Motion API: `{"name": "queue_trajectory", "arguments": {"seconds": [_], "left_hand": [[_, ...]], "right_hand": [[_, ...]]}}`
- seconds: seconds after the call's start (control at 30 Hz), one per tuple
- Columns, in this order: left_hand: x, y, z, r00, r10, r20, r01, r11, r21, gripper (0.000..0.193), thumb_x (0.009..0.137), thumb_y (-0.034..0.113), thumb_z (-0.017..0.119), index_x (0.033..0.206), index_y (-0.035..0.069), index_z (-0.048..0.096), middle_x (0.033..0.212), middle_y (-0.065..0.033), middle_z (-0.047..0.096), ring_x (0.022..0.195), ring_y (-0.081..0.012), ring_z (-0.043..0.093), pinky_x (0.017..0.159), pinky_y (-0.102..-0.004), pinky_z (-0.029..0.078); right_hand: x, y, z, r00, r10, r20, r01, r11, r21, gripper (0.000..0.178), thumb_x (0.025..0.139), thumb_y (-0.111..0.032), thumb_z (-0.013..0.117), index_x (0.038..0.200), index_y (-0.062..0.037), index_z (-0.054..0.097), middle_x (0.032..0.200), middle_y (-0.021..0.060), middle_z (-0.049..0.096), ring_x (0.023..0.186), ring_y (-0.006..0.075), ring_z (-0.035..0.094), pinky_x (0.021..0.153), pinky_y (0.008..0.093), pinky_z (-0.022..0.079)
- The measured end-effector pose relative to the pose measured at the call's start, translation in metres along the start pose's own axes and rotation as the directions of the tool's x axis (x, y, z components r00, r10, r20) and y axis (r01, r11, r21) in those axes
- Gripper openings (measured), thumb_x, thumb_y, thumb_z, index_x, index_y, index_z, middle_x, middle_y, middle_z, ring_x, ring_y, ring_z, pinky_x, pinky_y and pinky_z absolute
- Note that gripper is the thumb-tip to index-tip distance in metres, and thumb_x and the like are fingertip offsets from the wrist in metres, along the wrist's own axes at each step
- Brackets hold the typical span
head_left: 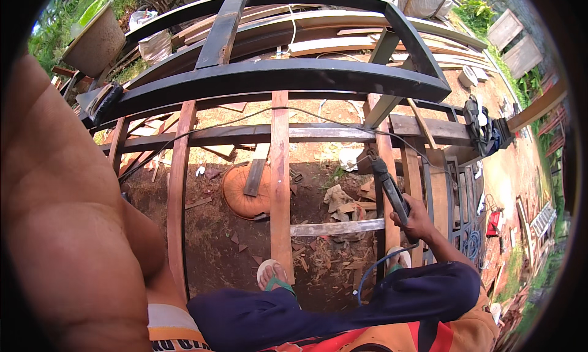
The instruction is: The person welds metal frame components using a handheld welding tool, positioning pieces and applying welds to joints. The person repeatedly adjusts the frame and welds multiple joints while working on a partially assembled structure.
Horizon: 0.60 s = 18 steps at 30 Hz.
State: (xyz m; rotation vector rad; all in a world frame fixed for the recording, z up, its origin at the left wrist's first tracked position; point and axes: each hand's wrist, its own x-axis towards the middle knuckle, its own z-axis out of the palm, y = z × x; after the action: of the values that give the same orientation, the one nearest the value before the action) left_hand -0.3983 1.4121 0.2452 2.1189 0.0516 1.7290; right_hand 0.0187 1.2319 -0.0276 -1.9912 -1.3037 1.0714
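My right hand (418, 220) is closed around the grip of a dark welding electrode holder (392, 191). Its jaw points away from me, over a reddish wooden beam (390, 229), and a blue cable (367, 275) trails from its lower end toward my lap. My left arm (67, 217) is raised so close that it fills the left side; its fingers lie outside what I can see. Ahead, a black steel frame (275, 76) stands above several wooden beams (280, 186) and a crosswise dark bar (229, 136). A thin black cable (245, 114) loops across them.
Below the beams, a round orange-brown disc (236, 193) lies among wood scraps. A black tool bag (484, 128) hangs at the right. Farther right are a red box (493, 224), coiled blue cable (471, 245) and a ladder (542, 220). Long boards (331, 44) lie stacked behind the frame.
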Motion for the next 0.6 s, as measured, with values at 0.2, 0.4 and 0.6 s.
{"name": "queue_trajectory", "arguments": {"seconds": [0.2, 0.4, 0.6], "left_hand": [[0.000, 0.003, -0.001, 1.000, -0.014, -0.003, 0.014, 1.000, -0.011, 0.042, 0.107, 0.043, 0.048, 0.131, 0.011, 0.062, 0.139, -0.0035, 0.058, 0.128, -0.0277, 0.050, 0.111, -0.0491, 0.036], [0.003, 0.002, -0.002, 1.000, -0.004, -0.014, 0.003, 1.000, -0.020, 0.043, 0.107, 0.044, 0.046, 0.131, 0.011, 0.061, 0.141, -0.0047, 0.056, 0.130, -0.0287, 0.049, 0.112, -0.0509, 0.035], [-0.009, 0.009, -0.001, 0.998, 0.064, 0.020, -0.063, 0.997, -0.041, 0.044, 0.108, 0.044, 0.045, 0.132, 0.010, 0.060, 0.143, -0.0059, 0.055, 0.133, -0.0298, 0.047, 0.113, -0.0526, 0.034]], "right_hand": [[0.003, 0.004, -0.011, 1.000, 0.024, 0.008, -0.025, 0.998, 0.056, 0.023, 0.086, -0.015, 0.078, 0.096, -0.0015, 0.062, 0.074, 0.0027, 0.063, 0.067, 0.0112, 0.059, 0.063, 0.0317, 0.049], [0.001, 0.014, 0.005, 0.999, 0.016, 0.041, -0.018, 0.998, 0.057, 0.030, 0.084, -0.021, 0.081, 0.100, 0.0003, 0.066, 0.075, 0.0064, 0.064, 0.070, 0.0149, 0.060, 0.069, 0.0346, 0.052], [0.002, 0.029, -0.011, 0.999, -0.006, 0.034, 0.006, 1.000, -0.014, 0.034, 0.084, -0.022, 0.082, 0.106, 0.0013, 0.068, 0.080, 0.0130, 0.070, 0.071, 0.0223, 0.066, 0.072, 0.0374, 0.054]]}}
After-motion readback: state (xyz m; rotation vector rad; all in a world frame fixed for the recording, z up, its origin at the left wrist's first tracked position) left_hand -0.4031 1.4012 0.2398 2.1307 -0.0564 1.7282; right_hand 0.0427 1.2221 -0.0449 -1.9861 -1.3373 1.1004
